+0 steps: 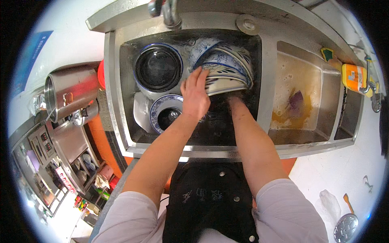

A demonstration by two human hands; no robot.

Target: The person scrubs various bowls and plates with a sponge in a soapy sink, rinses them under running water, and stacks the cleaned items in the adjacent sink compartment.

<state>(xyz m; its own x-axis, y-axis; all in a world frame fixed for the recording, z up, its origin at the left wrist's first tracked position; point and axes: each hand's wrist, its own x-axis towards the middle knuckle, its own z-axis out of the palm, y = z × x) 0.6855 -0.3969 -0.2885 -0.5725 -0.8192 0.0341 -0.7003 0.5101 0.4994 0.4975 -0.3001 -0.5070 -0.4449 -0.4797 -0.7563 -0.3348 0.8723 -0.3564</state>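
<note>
At the left end of several blue-and-white patterned bowls [226,73], my left hand [196,95] has its fingers over the rims. The bowls lean on their sides, nested together, in the large steel sink basin [190,45]. My right hand [235,100] reaches below the lower edge of these bowls; its fingers are hidden and the wrist is blurred. Left of my left hand, a stack of round dark bowls [158,68] stands at the back. In front of it lie a blue-rimmed plate [156,104] with a small dark bowl [168,118] on it, and a white dish [141,111].
A faucet [171,15] hangs over the back edge. The right basin [307,79] holds cloudy water and a purple cloth or pad [296,101]. A green-yellow sponge [327,54] and an orange-labelled bottle [354,79] sit along its rim. A large steel pot [71,91] stands at left.
</note>
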